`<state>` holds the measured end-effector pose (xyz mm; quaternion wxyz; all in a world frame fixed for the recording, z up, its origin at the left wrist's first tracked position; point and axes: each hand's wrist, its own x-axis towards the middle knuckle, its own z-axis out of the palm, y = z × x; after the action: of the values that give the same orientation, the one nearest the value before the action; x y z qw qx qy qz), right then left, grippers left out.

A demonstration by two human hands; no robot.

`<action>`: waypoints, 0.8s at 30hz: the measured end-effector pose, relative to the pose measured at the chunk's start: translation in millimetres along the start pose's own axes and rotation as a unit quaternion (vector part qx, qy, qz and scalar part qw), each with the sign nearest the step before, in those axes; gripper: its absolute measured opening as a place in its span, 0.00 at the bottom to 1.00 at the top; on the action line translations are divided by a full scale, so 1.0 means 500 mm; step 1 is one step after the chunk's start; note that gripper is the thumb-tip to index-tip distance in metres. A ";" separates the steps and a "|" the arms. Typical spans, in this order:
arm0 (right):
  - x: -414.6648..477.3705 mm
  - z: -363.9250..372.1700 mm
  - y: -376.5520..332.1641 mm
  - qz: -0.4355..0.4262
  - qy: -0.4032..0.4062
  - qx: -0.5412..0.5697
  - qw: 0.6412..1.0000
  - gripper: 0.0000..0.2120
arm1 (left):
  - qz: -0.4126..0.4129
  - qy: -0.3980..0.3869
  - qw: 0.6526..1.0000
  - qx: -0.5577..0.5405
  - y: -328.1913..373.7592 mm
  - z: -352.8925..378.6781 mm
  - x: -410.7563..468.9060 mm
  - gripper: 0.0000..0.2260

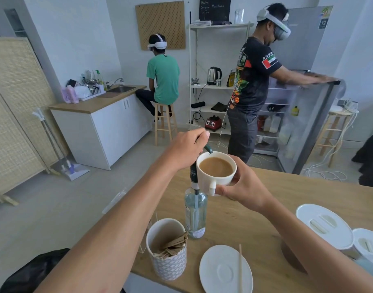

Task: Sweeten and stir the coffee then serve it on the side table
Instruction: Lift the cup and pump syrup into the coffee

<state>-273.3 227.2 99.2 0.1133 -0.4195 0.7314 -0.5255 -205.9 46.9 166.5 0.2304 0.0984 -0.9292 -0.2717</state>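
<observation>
A white cup (215, 182) of milky coffee is held up above the wooden table (308, 191) by my right hand (242, 187), fingers curled round its far side and thumb near the handle. Beside it stands a clear syrup bottle (195, 214) with a dark green pump (208, 149). My left hand (186, 148) sits on top of the pump head, fingers curled over it, with the spout over the cup's rim. On the table nearer me lies a white saucer (221, 271) with a wooden stir stick (240, 269) across it.
A patterned holder (167, 261) full of wooden stir sticks stands left of the saucer. Two white lidded containers (325, 225) sit at the table's right. One person stands at an open fridge (308, 123); another sits on a stool (163, 121) by the sink counter.
</observation>
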 end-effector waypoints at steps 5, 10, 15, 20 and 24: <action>-0.003 0.001 -0.001 0.002 0.000 -0.008 1.000 0.45 | 0.001 -0.006 1.000 -0.010 -0.002 0.002 -0.004 0.18; -0.005 0.000 -0.009 0.002 0.003 -0.003 1.000 0.47 | 0.009 -0.011 1.000 -0.008 0.000 0.001 -0.006 0.18; -0.015 -0.003 -0.007 0.008 0.012 0.010 1.000 0.47 | -0.003 -0.005 1.000 -0.011 -0.003 0.003 -0.008 0.17; -0.021 -0.002 -0.002 0.015 0.016 0.012 1.000 0.47 | -0.007 0.004 1.000 -0.014 0.002 0.002 -0.006 0.17; -0.029 0.000 -0.004 0.015 0.019 0.009 1.000 0.45 | -0.028 0.003 0.997 -0.070 0.010 -0.007 -0.004 0.17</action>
<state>-263.4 237.7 97.2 0.1113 -0.3972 0.7350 -0.5383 -202.6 50.3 171.1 0.2314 0.1089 -0.9042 -0.3422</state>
